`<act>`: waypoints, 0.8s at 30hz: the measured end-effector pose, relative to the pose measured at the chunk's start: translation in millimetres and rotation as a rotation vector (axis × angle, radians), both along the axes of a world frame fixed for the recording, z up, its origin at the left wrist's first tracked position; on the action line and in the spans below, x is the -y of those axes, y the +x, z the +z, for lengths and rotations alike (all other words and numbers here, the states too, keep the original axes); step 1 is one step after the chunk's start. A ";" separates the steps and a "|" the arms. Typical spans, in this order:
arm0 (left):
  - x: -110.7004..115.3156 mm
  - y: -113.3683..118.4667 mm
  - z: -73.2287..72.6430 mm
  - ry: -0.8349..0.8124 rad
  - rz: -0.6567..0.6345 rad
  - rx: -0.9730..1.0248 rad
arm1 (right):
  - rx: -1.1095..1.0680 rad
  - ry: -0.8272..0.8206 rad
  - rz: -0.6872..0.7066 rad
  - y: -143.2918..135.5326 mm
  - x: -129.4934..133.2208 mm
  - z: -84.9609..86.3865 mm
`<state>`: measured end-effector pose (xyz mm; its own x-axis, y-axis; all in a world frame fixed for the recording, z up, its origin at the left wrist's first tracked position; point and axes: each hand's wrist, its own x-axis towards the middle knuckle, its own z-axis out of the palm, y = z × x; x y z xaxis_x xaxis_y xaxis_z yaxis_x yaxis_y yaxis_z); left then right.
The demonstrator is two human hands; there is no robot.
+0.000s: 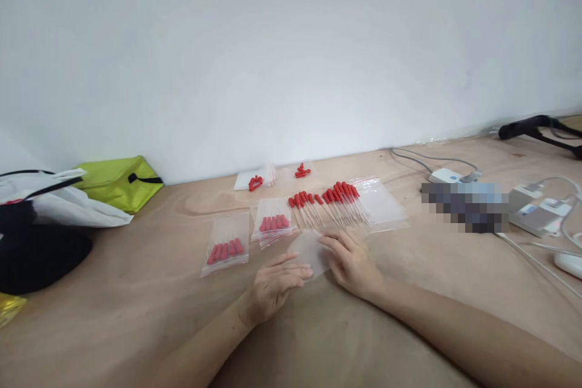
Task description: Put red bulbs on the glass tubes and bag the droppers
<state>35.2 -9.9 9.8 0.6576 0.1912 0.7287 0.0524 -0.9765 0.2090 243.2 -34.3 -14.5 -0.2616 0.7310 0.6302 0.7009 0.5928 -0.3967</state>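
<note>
My left hand [273, 285] and my right hand [352, 264] both lie flat on a small clear plastic bag [310, 250] on the wooden table, fingers resting on its edges. Just beyond it lies a row of loose red-capped droppers [327, 201] with thin clear stems. To the left are filled bags with red droppers inside, one [226, 248] further left and another [274, 222] nearer the hands. Empty clear bags [381, 201] lie to the right of the loose droppers.
More red droppers [255, 182] and bags sit by the wall. A lime green pouch [119, 180], a white bag [59, 200] and a black object [36, 254] are at the left. Power adapters and cables [536, 212] lie at the right.
</note>
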 end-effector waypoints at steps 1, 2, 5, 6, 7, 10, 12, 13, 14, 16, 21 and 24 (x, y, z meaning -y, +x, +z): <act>-1.7 -4.2 1.0 0.033 -0.012 -0.044 | 0.035 0.078 -0.022 4.1 -2.8 -1.3; -3.0 -9.2 2.0 0.056 -0.021 -0.092 | 0.070 0.137 -0.016 8.5 -5.5 -2.0; -3.7 -26.4 5.5 -0.014 -0.028 -0.257 | 0.171 0.142 0.189 19.3 -10.6 -1.8; -2.6 -31.7 7.0 -0.087 -0.014 -0.315 | 0.187 0.092 0.275 21.4 -11.1 -1.5; -0.9 -36.2 8.6 -0.177 0.009 -0.372 | 0.189 0.029 0.346 22.8 -11.1 -1.2; 5.6 -41.1 14.0 -0.454 0.075 -0.466 | 0.124 -0.135 0.419 24.9 -10.8 -1.6; 8.8 -35.9 16.0 -0.534 0.142 -0.437 | 0.050 -0.197 0.376 26.5 -11.8 -2.7; 9.5 -31.3 16.0 -0.537 0.198 -0.419 | 0.010 -0.225 0.330 27.5 -12.6 -3.4; 9.7 -25.8 15.2 -0.522 0.256 -0.414 | -0.030 -0.253 0.272 28.5 -13.5 -4.0; 8.7 -14.4 11.6 -0.488 0.319 -0.463 | -0.085 -0.299 0.165 30.3 -14.7 -5.0; 4.8 1.5 0.9 -0.442 0.333 -0.677 | -0.045 -0.295 0.158 33.4 -12.2 -4.3; 5.1 2.0 -1.7 -0.428 0.362 -0.723 | -0.015 -0.284 0.205 35.0 -10.2 -3.0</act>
